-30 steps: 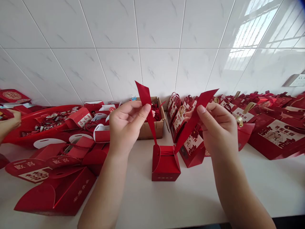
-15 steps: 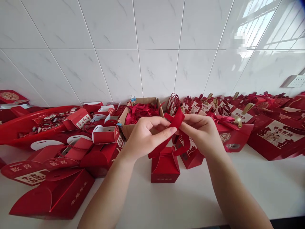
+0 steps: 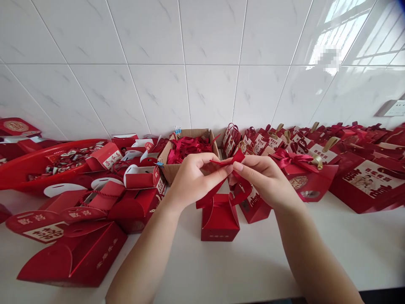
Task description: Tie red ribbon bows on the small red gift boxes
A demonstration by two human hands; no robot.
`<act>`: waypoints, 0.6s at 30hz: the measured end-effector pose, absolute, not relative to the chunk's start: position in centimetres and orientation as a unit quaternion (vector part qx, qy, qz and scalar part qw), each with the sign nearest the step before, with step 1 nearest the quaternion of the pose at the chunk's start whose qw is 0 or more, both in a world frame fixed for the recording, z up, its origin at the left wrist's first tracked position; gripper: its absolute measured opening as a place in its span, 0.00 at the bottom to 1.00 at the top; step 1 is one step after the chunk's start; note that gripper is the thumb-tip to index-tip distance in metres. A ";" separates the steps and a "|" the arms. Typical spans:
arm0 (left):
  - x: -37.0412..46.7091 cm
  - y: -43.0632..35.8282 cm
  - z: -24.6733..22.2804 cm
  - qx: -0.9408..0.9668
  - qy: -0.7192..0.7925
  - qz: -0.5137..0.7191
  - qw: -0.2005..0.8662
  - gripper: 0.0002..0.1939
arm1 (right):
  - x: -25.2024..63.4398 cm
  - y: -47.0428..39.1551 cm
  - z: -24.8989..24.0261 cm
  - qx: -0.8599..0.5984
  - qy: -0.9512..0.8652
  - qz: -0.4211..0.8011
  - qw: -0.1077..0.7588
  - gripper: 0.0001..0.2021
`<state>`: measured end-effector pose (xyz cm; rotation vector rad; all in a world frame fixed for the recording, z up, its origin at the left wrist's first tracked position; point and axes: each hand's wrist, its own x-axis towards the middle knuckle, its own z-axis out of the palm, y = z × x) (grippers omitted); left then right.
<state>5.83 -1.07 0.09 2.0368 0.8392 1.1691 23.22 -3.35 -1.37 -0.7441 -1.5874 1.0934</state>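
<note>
Both hands meet above a small red box (image 3: 220,224) that stands upright on the white table. A red ribbon (image 3: 238,158) is pinched between them, its loops and tails hanging down to the box's top. My left hand (image 3: 198,177) grips the ribbon between thumb and fingers. From the right, my right hand (image 3: 265,175) pinches the same ribbon, its thumb almost touching the left thumb. Fingers hide part of the ribbon's crossing. Just behind the box, to the right, is another red box with a printed label (image 3: 255,206).
A cardboard box of red ribbons (image 3: 171,171) stands behind my hands. At left are a red basket of small packets (image 3: 19,173) and several open red boxes (image 3: 85,253). Rows of red gift boxes (image 3: 357,181) fill the right side, against a tiled wall (image 3: 211,93).
The ribbon between my fingers has changed shape, with a flat piece now poking out leftward over my left fingers. My right thumb has come closer to my left thumb. The view has shifted slightly.
</note>
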 end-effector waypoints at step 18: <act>4.7 -0.4 0.6 0.739 0.239 0.314 0.546 0.08 | 23.3 -2.0 -2.0 -0.184 -0.597 0.604 0.496 0.11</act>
